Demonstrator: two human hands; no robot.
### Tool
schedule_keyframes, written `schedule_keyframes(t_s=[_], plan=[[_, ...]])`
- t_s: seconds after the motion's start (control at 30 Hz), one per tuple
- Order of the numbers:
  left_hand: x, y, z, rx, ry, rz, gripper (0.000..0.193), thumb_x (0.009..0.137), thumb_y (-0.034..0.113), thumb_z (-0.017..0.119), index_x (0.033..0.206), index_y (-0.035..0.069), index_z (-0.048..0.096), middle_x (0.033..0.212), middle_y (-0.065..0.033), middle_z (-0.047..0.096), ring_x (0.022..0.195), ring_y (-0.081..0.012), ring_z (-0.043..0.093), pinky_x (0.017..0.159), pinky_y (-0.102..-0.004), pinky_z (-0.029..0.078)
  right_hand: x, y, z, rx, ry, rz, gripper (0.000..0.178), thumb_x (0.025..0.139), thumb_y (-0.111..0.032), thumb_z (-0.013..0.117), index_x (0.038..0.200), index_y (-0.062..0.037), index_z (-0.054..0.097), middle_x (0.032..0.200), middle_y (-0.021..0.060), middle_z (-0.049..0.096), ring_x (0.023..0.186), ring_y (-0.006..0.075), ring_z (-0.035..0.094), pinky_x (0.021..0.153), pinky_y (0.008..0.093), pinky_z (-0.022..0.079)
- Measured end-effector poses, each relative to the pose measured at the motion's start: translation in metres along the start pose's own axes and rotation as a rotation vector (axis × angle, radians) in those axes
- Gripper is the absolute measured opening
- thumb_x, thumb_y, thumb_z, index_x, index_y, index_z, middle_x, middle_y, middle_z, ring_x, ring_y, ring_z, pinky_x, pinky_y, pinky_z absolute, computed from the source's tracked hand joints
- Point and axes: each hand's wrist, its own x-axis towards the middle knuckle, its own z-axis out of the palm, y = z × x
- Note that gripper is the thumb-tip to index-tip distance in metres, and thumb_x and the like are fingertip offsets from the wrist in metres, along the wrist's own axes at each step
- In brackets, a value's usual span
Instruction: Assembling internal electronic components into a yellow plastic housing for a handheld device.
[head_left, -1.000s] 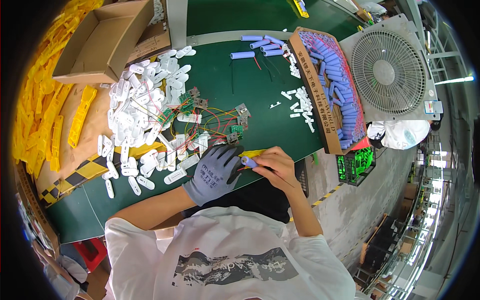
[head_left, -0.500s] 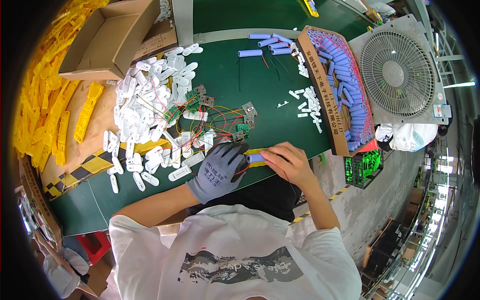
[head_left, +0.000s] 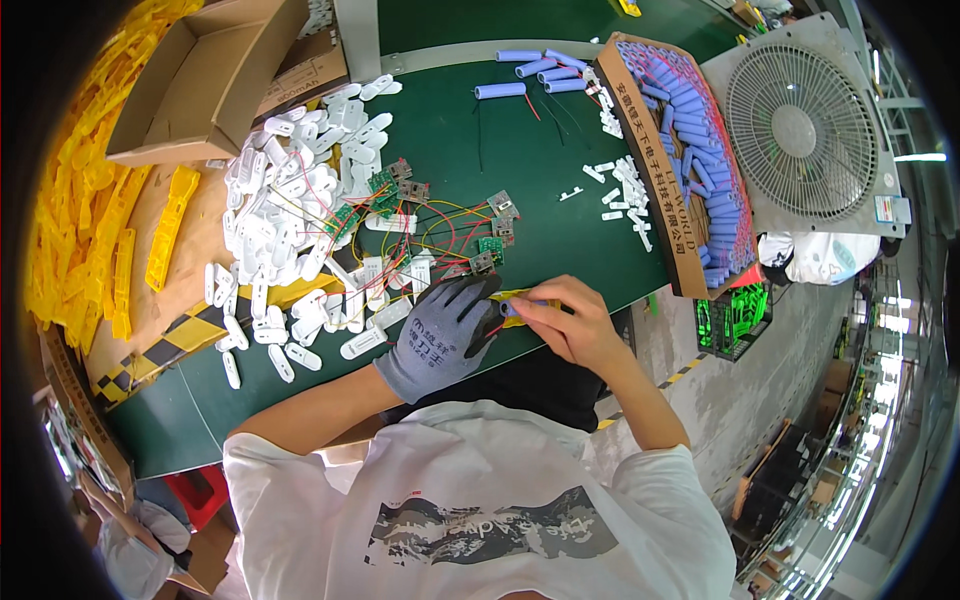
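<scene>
My left hand (head_left: 440, 338), in a grey glove with dark fingertips, is closed on a yellow plastic casing (head_left: 513, 322) at the table's near edge. A blue cylindrical battery cell (head_left: 508, 308) lies along the casing, with a red wire beside the gloved fingers. The bare fingers of my right hand (head_left: 568, 322) pinch the cell from the right and cover much of it. Just beyond the left hand lie green circuit boards (head_left: 490, 246) with red and yellow wires. White plastic covers (head_left: 275, 215) are heaped to the left.
A carton (head_left: 652, 170) full of blue cells stands on the right, beside a fan (head_left: 797, 130). Several loose cells (head_left: 500, 91) and small white plastic pieces (head_left: 625, 195) lie near it. Yellow casings (head_left: 75, 190) and an open cardboard box (head_left: 205, 85) are at far left.
My right hand has shifted a little left over the cell, and its fingers now hide more of it. The left hand stays around the casing. The whole view has shifted slightly.
</scene>
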Motion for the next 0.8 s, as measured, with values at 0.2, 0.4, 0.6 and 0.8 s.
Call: schedule_keyframes(t_s=[0.2,0.4,0.6,0.8], plan=[[0.003,0.0,-0.003,-0.019,0.006,0.045,0.048,0.062,0.006,0.072,0.106,0.003,0.051,0.117,-0.0176,0.053,0.104,-0.0376,0.053,0.088,-0.0449,0.045,-0.008,0.003,-0.002,-0.071,0.051,-0.031,0.027,0.07,-0.004,0.073,0.096,-0.0104,0.068,0.089,0.0025,0.058,0.078,0.0214,0.058,0.067,0.032,0.048],[0.007,0.005,-0.012,-0.063,-0.011,0.024,0.044,0.063,0.004,0.072,0.103,0.003,0.054,0.115,-0.0163,0.054,0.099,-0.0344,0.055,0.084,-0.0431,0.046,-0.002,0.003,-0.003,-0.03,-0.007,-0.023,0.024,0.071,-0.005,0.072,0.094,-0.0097,0.067,0.089,0.0024,0.059,0.078,0.0216,0.057,0.066,0.0319,0.049],[0.009,0.004,-0.003,-0.012,0.057,0.037,0.04,0.067,0.01,0.075,0.102,0.005,0.056,0.112,-0.0141,0.056,0.096,-0.031,0.057,0.082,-0.0405,0.047,-0.006,0.003,-0.002,-0.05,-0.009,0.004,0.022,0.071,-0.005,0.072,0.091,-0.009,0.067,0.09,0.0017,0.06,0.077,0.0211,0.057,0.062,0.0305,0.049],[0.007,0.001,-0.002,0.092,0.052,0.074,0.037,0.069,0.012,0.073,0.102,0.007,0.056,0.11,-0.0122,0.057,0.095,-0.0294,0.057,0.081,-0.04,0.047,0.007,0.01,-0.025,0.259,-0.108,0.187,0.027,0.068,-0.006,0.074,0.094,-0.0057,0.068,0.094,0.006,0.064,0.082,0.022,0.06,0.07,0.0307,0.05]])
